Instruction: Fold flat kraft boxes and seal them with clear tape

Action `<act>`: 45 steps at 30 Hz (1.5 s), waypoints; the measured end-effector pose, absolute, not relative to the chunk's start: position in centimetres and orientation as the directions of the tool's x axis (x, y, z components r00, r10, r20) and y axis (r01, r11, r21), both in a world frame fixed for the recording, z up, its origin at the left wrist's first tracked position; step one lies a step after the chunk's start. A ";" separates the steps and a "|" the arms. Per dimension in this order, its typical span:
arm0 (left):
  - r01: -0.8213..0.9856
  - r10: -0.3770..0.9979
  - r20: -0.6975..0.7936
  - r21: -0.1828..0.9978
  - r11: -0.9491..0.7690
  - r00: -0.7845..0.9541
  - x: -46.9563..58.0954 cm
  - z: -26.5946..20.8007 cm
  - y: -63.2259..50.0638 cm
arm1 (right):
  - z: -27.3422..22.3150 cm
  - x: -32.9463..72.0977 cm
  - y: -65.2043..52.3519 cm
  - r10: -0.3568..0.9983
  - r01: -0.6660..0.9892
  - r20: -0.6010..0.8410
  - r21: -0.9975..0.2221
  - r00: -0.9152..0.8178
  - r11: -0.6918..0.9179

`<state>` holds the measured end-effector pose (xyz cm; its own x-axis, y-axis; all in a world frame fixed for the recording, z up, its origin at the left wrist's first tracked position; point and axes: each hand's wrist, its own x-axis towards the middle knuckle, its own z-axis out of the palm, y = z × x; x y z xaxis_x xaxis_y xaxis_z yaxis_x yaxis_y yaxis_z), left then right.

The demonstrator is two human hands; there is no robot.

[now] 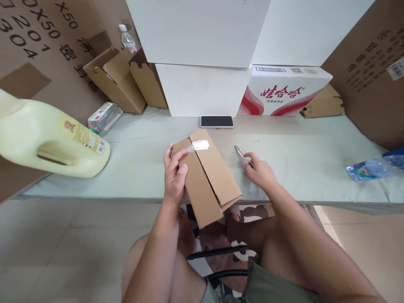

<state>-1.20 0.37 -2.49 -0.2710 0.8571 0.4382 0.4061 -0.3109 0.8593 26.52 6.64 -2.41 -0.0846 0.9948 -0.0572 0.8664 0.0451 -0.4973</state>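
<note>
A small brown cardboard box (221, 168) is tilted over the table's front edge, its two top flaps meeting at a long seam. A strip of shiny clear tape (201, 145) crosses the seam near the far end. My left hand (176, 174) grips the box by its left side, with fingers on top near the tape. To the right of the box, my right hand (260, 170) is closed around a slim silver utility knife (240, 154), whose tip points away and to the left, just over the tabletop. The hand covers the rear of the knife.
A phone (217, 122) lies behind the box, before stacked white cartons (205, 90). At left are a large yellow jug (63, 139), a clear bottle (105, 117) on its side and open cardboard boxes (121, 80). A crumpled plastic bottle (369, 169) lies at right on the cloth-covered table (309, 160).
</note>
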 end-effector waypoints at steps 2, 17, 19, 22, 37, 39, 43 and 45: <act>0.434 0.851 0.462 0.839 -0.328 -0.250 -0.9 -2.5 0.3 | -2.0 26.6 6.2 0.996 0.757 -0.026 -0.652 -0.086 0.048; 0.389 0.894 0.433 0.848 -0.359 -0.119 2.2 -2.9 -0.2 | 5.9 22.8 -1.1 0.831 0.498 0.516 -0.675 -0.208 0.544; 0.363 0.903 0.413 0.865 -0.348 -0.119 2.2 -3.0 -0.1 | 6.2 21.9 -1.7 0.799 0.526 0.478 -0.602 -0.366 0.601; 0.380 0.914 0.391 0.866 -0.326 -0.108 2.2 -3.0 -0.1 | 5.8 21.2 -1.9 0.771 0.558 0.482 -0.535 -0.416 0.635; 0.396 0.904 0.413 0.852 -0.342 -0.107 2.1 -3.2 0.0 | 5.2 20.8 -1.5 0.748 0.606 0.496 -0.450 -0.441 0.656; 0.398 0.905 0.411 0.852 -0.341 -0.106 2.1 -3.3 0.1 | 5.2 20.7 -1.3 0.752 0.613 0.475 -0.444 -0.457 0.654; 0.400 0.902 0.420 0.848 -0.348 -0.106 2.2 -3.3 0.0 | 5.3 20.7 -1.4 0.748 0.602 0.498 -0.455 -0.439 0.656; 0.396 0.904 0.416 0.850 -0.347 -0.101 2.2 -3.2 0.0 | 5.3 20.8 -1.6 0.732 0.589 0.532 -0.451 -0.426 0.671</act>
<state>2.20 -0.01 -3.20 -0.1009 0.9037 0.4161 0.3957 -0.3473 0.8502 20.77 -1.56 5.29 -0.4262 0.7318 0.5318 0.5893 0.6707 -0.4505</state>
